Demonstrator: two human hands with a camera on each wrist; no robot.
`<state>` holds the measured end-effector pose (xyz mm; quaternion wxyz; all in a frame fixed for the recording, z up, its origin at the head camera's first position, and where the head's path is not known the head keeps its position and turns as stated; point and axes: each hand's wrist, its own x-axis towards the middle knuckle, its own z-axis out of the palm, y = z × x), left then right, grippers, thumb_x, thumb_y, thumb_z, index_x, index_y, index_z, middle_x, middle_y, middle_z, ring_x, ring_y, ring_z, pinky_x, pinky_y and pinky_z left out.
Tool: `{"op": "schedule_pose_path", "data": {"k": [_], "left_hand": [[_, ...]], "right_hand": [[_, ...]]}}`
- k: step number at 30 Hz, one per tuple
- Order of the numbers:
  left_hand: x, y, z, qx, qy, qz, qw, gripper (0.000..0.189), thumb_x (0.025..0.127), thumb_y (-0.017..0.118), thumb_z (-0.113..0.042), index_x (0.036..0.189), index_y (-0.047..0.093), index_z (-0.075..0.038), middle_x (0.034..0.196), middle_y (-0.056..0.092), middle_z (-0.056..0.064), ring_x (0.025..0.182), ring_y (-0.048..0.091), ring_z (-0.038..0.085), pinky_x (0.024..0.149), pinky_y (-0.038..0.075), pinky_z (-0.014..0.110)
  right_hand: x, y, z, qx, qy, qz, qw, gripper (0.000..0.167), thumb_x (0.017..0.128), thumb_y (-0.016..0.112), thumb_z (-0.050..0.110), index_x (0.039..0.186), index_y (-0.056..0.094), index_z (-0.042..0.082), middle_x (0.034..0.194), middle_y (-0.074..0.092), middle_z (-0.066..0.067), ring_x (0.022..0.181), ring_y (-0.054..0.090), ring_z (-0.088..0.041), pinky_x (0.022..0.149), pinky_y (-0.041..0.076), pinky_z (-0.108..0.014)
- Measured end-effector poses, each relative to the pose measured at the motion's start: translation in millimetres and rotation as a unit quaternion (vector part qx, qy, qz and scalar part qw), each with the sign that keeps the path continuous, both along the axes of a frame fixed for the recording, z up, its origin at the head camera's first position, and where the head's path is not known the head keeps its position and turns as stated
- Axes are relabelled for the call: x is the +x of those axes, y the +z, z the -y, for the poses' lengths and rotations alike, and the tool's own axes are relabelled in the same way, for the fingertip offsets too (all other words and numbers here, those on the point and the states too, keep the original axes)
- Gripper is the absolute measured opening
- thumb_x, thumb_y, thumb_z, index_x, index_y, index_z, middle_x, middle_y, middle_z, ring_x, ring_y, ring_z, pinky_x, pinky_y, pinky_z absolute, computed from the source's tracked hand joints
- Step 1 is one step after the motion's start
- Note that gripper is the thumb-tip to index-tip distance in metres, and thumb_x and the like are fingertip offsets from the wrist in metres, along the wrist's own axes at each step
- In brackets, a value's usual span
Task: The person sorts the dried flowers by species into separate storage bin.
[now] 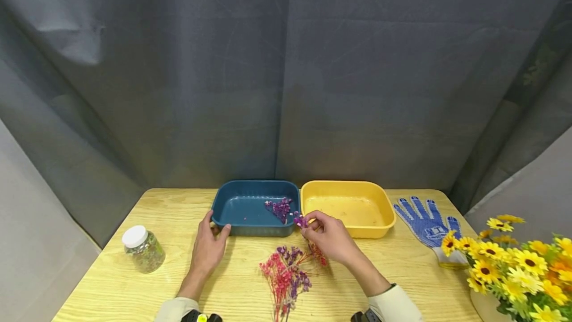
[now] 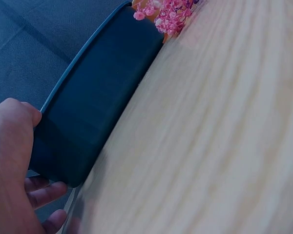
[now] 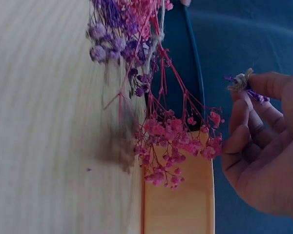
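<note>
Nearest, two pale sleeves reached over one wooden bench, and at the right one pot held yellow flowers. One loose cluster of dried pink and purple flowers lay between the forearms, too tangled to count by stem. Beyond stood one white-lidded jar at the left. Two hands worked farther in: the left hand gripped the near left corner of the blue basin, while the right hand pinched one purple sprig at that basin's near right corner. One blue glove lay flat at the right. The basins numbered two, the yellow basin just beside the blue; a dark curtain hung behind.

Only the head view showed the jar, the glove and one purple clump inside the blue basin. The right wrist view alone made plain a pale fibrous knot on the pinched sprig; the left wrist view revealed fingers round the basin's end.
</note>
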<state>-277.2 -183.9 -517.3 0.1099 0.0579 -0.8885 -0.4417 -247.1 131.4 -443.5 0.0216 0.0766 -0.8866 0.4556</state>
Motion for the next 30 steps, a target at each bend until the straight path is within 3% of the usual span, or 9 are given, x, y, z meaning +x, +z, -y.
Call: {"op": "schedule_pose_path", "data": {"k": [5, 18, 24, 30], "left_hand": [[0.3, -1.5, 1.0, 0.002, 0.003, 0.001, 1.0000, 0.072, 0.096, 0.055, -0.043, 0.153, 0.021, -0.015, 0.142, 0.041, 0.014, 0.121, 0.057, 0.031, 0.097, 0.043, 0.051], [-0.4, -3.6, -1.4, 0.008, -0.004, -0.004, 1.0000, 0.072, 0.096, 0.055, -0.042, 0.153, 0.021, -0.014, 0.142, 0.041, 0.015, 0.120, 0.057, 0.031, 0.095, 0.045, 0.051], [0.5, -4.2, -0.7, 0.004, -0.002, -0.005, 1.0000, 0.072, 0.097, 0.054, -0.043, 0.154, 0.020, -0.015, 0.142, 0.041, 0.015, 0.121, 0.057, 0.032, 0.096, 0.044, 0.052], [0.5, -1.4, 0.5, 0.002, -0.007, -0.005, 1.0000, 0.073, 0.097, 0.053, -0.045, 0.154, 0.019, -0.015, 0.143, 0.040, 0.015, 0.122, 0.056, 0.032, 0.096, 0.044, 0.052]], "right_hand": [[-16.5, 0.9, 9, 0.027, 0.003, -0.003, 0.9996, 0.016, 0.088, 0.070, 0.022, 0.104, 0.065, 0.020, 0.082, 0.067, 0.003, 0.064, 0.055, -0.013, 0.054, 0.046, -0.027], [-53.0, 11.2, 28, 0.040, -0.016, 0.018, 0.9989, 0.022, 0.090, 0.068, 0.024, 0.109, 0.064, 0.014, 0.082, 0.066, -0.004, 0.063, 0.054, -0.016, 0.054, 0.045, -0.028], [-68.0, 15.5, 34, 0.030, -0.033, 0.035, 0.9984, 0.021, 0.090, 0.069, 0.024, 0.106, 0.063, 0.012, 0.081, 0.062, -0.005, 0.066, 0.053, -0.017, 0.057, 0.045, -0.026], [-80.6, 15.4, 40, 0.024, -0.054, 0.062, 0.9963, 0.025, 0.090, 0.068, 0.028, 0.110, 0.062, 0.014, 0.092, 0.066, -0.007, 0.075, 0.058, -0.018, 0.066, 0.051, -0.026]]}}
